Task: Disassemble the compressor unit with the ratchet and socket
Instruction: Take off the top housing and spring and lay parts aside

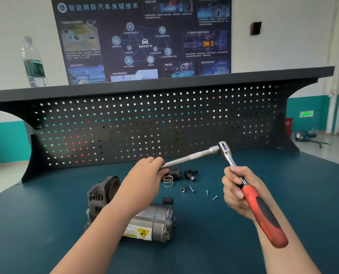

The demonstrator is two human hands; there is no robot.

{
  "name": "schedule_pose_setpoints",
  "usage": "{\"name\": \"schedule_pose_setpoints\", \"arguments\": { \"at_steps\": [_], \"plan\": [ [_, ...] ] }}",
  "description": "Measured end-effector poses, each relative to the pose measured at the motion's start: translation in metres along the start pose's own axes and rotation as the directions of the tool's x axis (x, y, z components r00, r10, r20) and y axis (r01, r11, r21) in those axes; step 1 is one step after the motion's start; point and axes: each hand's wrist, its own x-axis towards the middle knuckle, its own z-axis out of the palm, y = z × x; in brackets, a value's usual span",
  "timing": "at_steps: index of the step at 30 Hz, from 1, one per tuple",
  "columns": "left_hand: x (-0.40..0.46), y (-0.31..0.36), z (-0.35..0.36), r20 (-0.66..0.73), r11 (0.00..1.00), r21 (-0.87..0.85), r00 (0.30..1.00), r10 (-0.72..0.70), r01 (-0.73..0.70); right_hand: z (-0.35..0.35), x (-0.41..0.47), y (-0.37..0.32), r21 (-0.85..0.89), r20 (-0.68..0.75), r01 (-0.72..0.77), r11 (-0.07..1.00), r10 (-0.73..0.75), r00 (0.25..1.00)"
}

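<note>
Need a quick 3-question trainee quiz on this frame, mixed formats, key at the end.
1. True or false: the left hand grips the free end of the knurled chrome extension bar fitted to the ratchet head.
2. Which part of the red-and-black-handled ratchet does the right hand hold? A) the rear end of the grip B) the shank and front of the grip C) the head
3. Fill in: the coiled wire spring lies on the green bench mat, ____ the grey compressor unit with the yellow warning label, as the camera sees it.

Key: 1 true; 2 B; 3 beyond
</note>
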Motion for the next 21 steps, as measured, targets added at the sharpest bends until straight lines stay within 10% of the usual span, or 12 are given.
{"name": "schedule_pose_setpoints", "arguments": {
  "at_steps": [14, 21],
  "plan": [
    [-0.033, 0.020, 0.022, 0.022, 0.950, -0.291, 0.993, -0.114, 0.115, -0.029, 0.008, 0.008, 0.531, -0.264, -0.095, 0.842, 0.271, 0.926],
    [-0.080, -0.002, 0.057, 0.078, 0.974, 0.228, 0.997, -0.016, -0.002, -0.045, 0.010, 0.018, 0.506, -0.379, 0.093, 0.858, 0.124, 0.917]
  ]
}}
